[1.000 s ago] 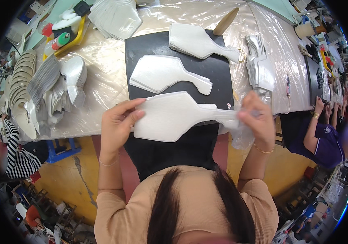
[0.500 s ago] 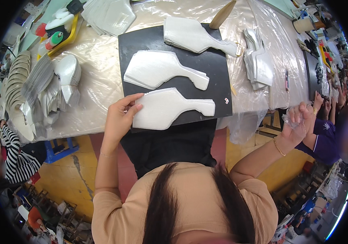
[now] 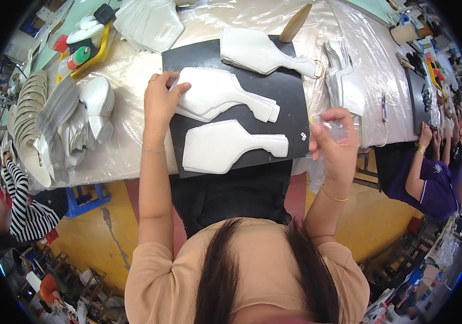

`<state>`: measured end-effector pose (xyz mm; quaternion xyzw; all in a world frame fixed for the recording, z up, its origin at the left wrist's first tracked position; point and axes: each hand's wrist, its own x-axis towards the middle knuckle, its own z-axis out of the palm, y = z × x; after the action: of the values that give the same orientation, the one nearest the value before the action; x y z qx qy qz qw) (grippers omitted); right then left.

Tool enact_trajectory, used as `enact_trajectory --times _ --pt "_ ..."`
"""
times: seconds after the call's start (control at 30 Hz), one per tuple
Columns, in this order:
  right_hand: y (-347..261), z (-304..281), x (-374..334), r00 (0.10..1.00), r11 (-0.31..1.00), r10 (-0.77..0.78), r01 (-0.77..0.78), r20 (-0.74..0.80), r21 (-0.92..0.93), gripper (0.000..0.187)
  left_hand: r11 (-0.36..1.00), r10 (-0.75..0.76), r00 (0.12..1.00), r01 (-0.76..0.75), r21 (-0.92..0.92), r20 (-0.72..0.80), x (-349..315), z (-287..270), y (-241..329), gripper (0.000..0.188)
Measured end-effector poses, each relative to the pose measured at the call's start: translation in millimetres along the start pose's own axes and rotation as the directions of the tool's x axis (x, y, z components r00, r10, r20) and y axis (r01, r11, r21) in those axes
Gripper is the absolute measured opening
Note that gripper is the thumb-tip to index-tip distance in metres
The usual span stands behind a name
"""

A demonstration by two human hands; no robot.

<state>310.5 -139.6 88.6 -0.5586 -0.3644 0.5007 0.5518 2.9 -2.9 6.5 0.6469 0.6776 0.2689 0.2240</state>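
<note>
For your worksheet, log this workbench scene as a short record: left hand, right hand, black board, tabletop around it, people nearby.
Left hand: the left hand touches the left end of the middle stack; whether it pinches is unclear
Right hand: the right hand holds crumpled clear plastic
Board: black board bearing white paddle-shaped pieces: far stack, middle stack, near stack
Tabletop: pointed wooden piece at the far side; folded-looking white stack right; yellow tray far left
People: striped sleeve left, purple shirt right

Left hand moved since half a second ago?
Yes. Against the black board, the left hand went farther from the person, from the nearest white pieces to the middle white pieces.
</note>
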Motion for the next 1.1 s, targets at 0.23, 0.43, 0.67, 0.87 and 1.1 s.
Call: enact_trajectory --times 0.23,0.43,0.67,0.87,1.1 --pt "10 65 12 0.945 0.951 -0.157 0.224 0.288 -0.215 0.011 0.938 -0.107 0.991 0.075 -0.338 -0.076 -32 -32 31 0.023" --pt "13 123 25 0.914 0.932 -0.249 0.317 0.321 -0.178 0.010 0.823 0.175 0.976 -0.217 -0.526 -0.129 -86 -47 71 0.022" --pt "8 116 21 0.909 0.869 -0.279 0.376 0.310 -0.321 0.016 0.823 0.376 0.886 -0.455 -0.341 -0.273 -96 -34 79 0.033" --pt "8 110 18 0.934 0.926 -0.167 0.259 0.317 -0.274 0.013 0.829 0.336 0.919 -0.393 -0.399 -0.208 -102 -33 81 0.029" --pt "12 108 15 0.835 0.886 -0.333 0.436 0.437 -0.156 0.006 0.498 0.169 0.975 0.043 -0.866 0.146 -108 -46 75 0.031"
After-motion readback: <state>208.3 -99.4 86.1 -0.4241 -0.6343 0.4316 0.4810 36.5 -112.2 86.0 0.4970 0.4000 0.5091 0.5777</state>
